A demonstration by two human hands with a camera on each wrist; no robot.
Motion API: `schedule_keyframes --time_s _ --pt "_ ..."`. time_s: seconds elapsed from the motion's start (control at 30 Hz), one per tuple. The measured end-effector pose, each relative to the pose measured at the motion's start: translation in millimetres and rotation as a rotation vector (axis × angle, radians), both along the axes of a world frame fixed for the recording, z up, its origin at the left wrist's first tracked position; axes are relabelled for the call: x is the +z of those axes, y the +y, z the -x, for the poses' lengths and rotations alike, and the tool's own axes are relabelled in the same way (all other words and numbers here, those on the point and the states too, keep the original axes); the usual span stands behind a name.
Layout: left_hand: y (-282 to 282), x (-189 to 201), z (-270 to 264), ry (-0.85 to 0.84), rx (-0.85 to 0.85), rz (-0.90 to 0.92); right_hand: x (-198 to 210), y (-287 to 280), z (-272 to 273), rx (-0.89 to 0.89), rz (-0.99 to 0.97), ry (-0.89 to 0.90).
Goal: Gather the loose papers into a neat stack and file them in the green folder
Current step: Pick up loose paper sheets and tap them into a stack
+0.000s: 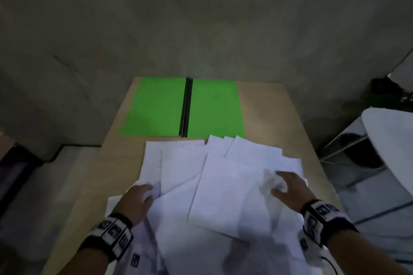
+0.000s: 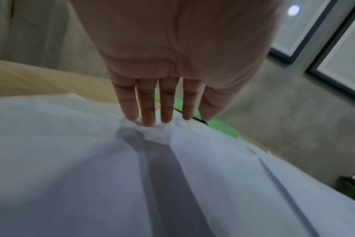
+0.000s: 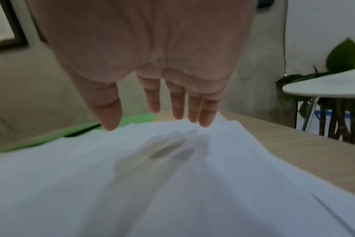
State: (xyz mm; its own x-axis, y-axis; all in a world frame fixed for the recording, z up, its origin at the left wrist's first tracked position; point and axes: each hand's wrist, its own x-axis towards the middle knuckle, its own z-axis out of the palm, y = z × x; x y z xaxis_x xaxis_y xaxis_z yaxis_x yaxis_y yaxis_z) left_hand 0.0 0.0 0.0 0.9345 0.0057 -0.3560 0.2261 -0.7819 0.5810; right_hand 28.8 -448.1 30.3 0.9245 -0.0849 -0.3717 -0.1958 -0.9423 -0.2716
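spreading hands [image 1: 138, 201] over loose papers [image 1: 223, 185]

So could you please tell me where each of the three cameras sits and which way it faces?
Head: worn on the head, looking down at the loose papers, green folder and table; both hands and wristbands show.
Left wrist: along the left hand, fingers on paper.
Right wrist: along the right hand, over the papers.
Shared: every view shows papers and folder.

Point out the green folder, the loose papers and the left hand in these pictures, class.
green folder [image 1: 213, 107]: head view, right leaf.
loose papers [image 1: 232, 194]: head view, top sheet.
left hand [image 1: 136, 201]: head view, back of hand.
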Motion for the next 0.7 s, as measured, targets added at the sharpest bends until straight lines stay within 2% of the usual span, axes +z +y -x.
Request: schedule_keyframes --time_s 0.1,0.23,0.3,0.4,0.5,0.6,0.7 --pt "-10.6 -0.7 -9.0 0.046 -0.023 -0.055 -3.4 0.5 -12.8 0.013 0.200 0.091" --pt "-30.6 7.1 -17.4 0.103 0.008 -0.183 -8.7 7.5 -12.1 -0.060 0.177 0.221" --pt "-37.8 10.1 -22.1 0.166 0.086 -0.085 -10.3 14.8 -7.1 -0.103 0.164 0.238" --pt "-44.5 0.9 -26.0 0.214 0.145 0.115 -13.1 35.4 4.4 -0.060 0.193 0.224" --pt "-53.3 1.2 -26.1 0.287 0.197 0.256 -16.3 49.0 11.7 -0.084 0.095 0.190" --pt "-58.7 5.6 -24.7 0.332 0.253 0.390 -18.2 48.2 12.7 -0.307 -0.111 0.155" --pt "-60.5 5.6 -20.5 0.423 0.211 0.505 -18.4 44.6 12.0 -0.542 -0.294 0.143"
